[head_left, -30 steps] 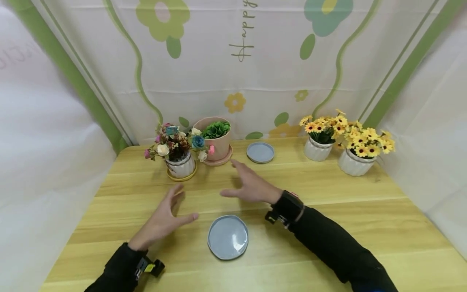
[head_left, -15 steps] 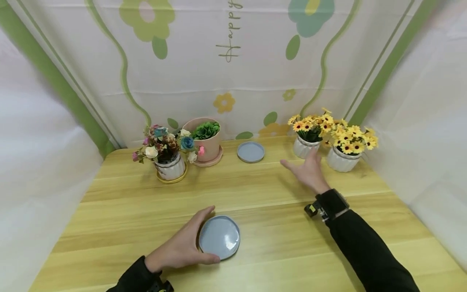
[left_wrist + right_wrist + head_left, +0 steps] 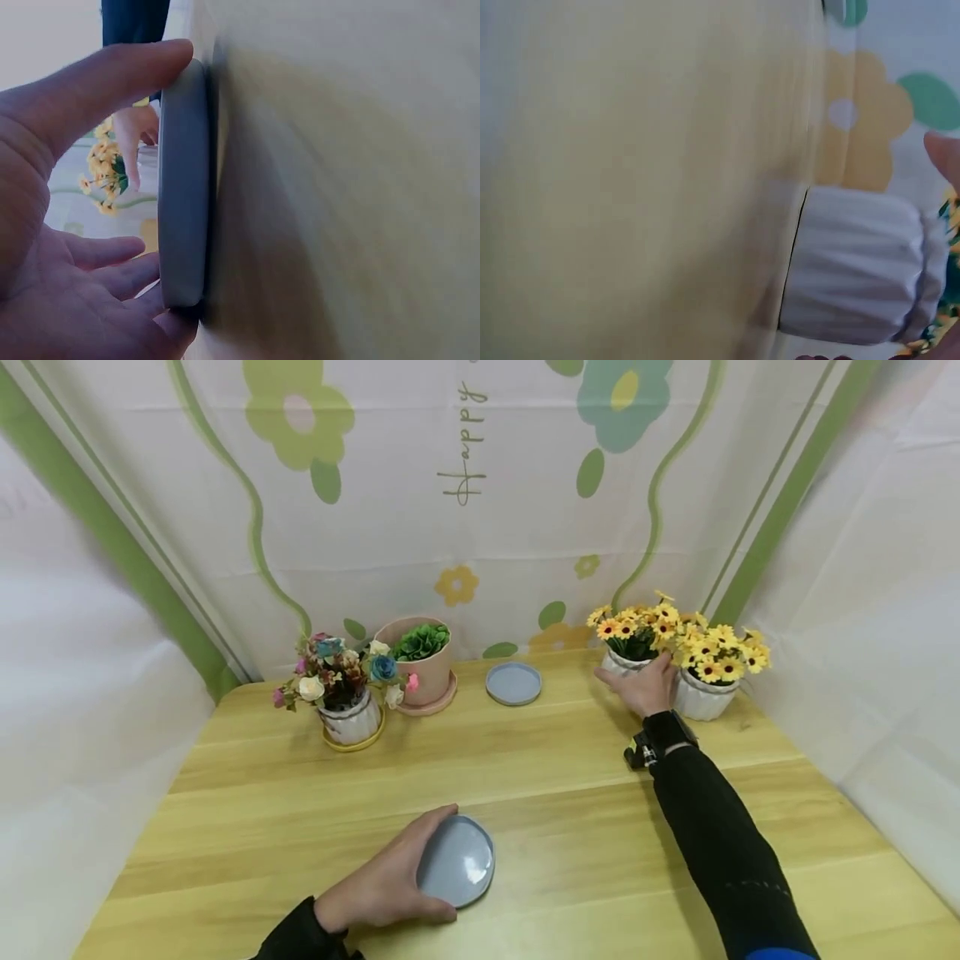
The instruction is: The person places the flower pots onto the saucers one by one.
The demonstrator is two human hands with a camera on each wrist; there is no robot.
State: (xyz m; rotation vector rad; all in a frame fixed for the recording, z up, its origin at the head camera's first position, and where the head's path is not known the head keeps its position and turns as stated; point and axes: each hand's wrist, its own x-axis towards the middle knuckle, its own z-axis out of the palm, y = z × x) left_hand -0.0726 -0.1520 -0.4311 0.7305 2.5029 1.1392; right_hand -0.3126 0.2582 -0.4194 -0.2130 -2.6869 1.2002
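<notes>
My left hand [image 3: 390, 877] grips a blue-grey saucer [image 3: 463, 864] at the near middle of the table, thumb and fingers on opposite sides of its rim. In the left wrist view the saucer [image 3: 183, 195] stands edge-on, close against the wood. At the back right, my right hand [image 3: 649, 687] spreads in front of a white fluted pot [image 3: 618, 662] of yellow flowers [image 3: 637, 625]. The right wrist view shows the thumb [image 3: 946, 156] apart from the pot [image 3: 855, 262]; the other fingers are mostly hidden there.
A second white pot [image 3: 703, 697] of yellow flowers stands close right of my right hand. A smaller blue-grey saucer [image 3: 513, 683] lies at the back middle. Back left are a pink pot [image 3: 431, 681] and a white pot [image 3: 352, 722] of mixed flowers, both on saucers.
My left hand has moved right to the near saucer and taken hold of its rim. My right hand has moved right and forward to the left pot of yellow flowers.
</notes>
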